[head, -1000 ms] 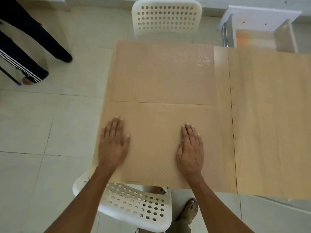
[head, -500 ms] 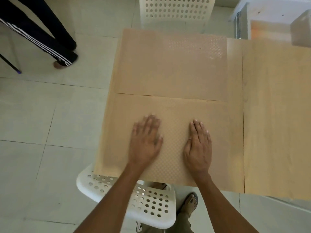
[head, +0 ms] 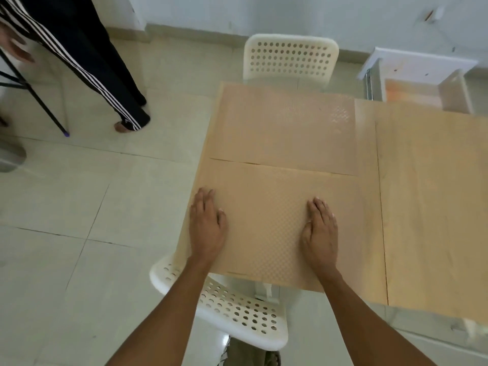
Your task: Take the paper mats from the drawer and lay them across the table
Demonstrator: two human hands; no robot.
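We see the table (head: pixel 435 207) run out of the frame at the right edge, so its far end stays unknown to us. The drawer (head: pixel 420 93) in the upper right is partly covered by the table's far edge, and we cannot tell what lies inside. At the upper left, a standing person (head: pixel 87 64) is cut off above the legs. The near chair (head: pixel 232 313) disappears partly under the table and our forearms.
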